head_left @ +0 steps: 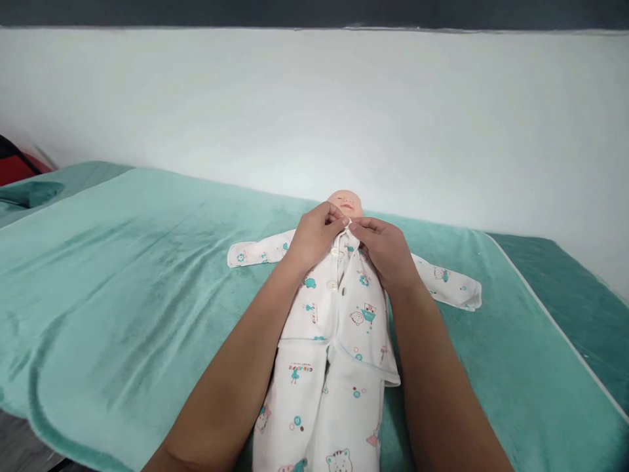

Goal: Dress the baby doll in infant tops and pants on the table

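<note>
A baby doll (346, 202) lies on its back, dressed in a white printed jacket (314, 308) and matching trousers (299, 419). Its sleeves stretch out to both sides. At the jacket's collar, just below the doll's chin, my left hand (319, 229) pinches the front edge. My right hand (383, 246) pinches the collar from the other side, its fingertips close to those of the left. Lower down the front, two pale buttons (333, 285) show on the left panel, and the two panels hang loose there. Whatever button sits between my fingertips is mostly hidden.
A light green blanket (122, 295) covers the surface under the doll, with darker green cloth (565, 295) at the right. A white wall (314, 111) rises behind. Something red and black (19, 164) stands at the far left edge.
</note>
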### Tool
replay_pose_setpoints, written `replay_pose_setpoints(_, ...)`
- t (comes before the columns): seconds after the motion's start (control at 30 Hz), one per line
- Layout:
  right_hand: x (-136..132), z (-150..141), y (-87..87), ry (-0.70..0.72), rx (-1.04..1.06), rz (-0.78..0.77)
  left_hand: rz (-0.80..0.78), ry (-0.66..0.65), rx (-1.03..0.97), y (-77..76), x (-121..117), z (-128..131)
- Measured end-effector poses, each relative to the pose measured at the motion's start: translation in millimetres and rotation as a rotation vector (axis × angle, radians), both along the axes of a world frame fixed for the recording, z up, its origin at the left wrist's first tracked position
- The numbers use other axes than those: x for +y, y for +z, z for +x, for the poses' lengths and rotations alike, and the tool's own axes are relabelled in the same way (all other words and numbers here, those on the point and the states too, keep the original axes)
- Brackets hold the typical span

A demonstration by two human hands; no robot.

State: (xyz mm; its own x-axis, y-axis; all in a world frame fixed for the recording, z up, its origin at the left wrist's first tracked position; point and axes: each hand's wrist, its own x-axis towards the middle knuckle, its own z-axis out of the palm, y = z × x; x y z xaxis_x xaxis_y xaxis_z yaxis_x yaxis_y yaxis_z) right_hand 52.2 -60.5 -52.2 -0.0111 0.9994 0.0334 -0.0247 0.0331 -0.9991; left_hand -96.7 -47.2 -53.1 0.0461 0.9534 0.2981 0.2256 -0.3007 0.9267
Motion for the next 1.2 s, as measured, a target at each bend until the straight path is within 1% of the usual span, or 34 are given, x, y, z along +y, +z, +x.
replay_pose_setpoints(0.17, -5, -1, 6.2, 0.008, -0.132, 0.086, -0.023, -0.016, 0.013, 4.5, -6, 1)
replay_pose_setpoints(0.23, -9, -3, 10.1, 0.003, -0.238, 0.095, -0.042, -0.011, 0.033, 5.8, -7, 0)
replay_pose_setpoints(0.33, -13, -8, 14.7, -0.026, -0.456, 0.127, -0.092, -0.031, 0.029, 5.5, -7, -3)
replay_pose_setpoints(0.43, -16, -14, 15.8, -0.092, -0.65, 0.21, -0.157, -0.068, -0.067, 3.6, -5, -6)
replay_pose_setpoints(0.5, -16, -17, 15.2, -0.124, -0.715, 0.252, -0.207, -0.099, -0.173, 3.5, -5, -7)
replay_pose_setpoints(0.63, -18, -19, 13.7, -0.117, -0.727, 0.266, -0.277, -0.144, -0.352, 7.0, -8, -10)
replay_pose_setpoints(0.77, -21, -18, 12.0, -0.104, -0.708, 0.244, -0.313, -0.163, -0.418, 7.6, -9, -11)
replay_pose_setpoints(0.87, -27, -19, 9.7, -0.087, -0.67, 0.225, -0.284, -0.147, -0.38, 3.8, -8, -9)
replay_pose_setpoints(0.97, -39, -20, 5.6, -0.067, -0.615, 0.225, -0.183, -0.04, -0.229, -0.9, -10, -6)
replay_pose_setpoints(1.03, -50, -20, 2.4, -0.07, -0.597, 0.262, -0.113, 0.012, -0.141, -3.2, -15, -6)
replay_pose_setpoints(1.13, -69, -18, -0.7, -0.096, -0.669, 0.373, -0.05, 0.006, -0.134, -4.5, -27, -11)
replay_pose_setpoints(1.2, -80, -17, -0.5, -0.151, -0.766, 0.42, -0.036, -0.041, -0.14, -2.9, -35, -17)
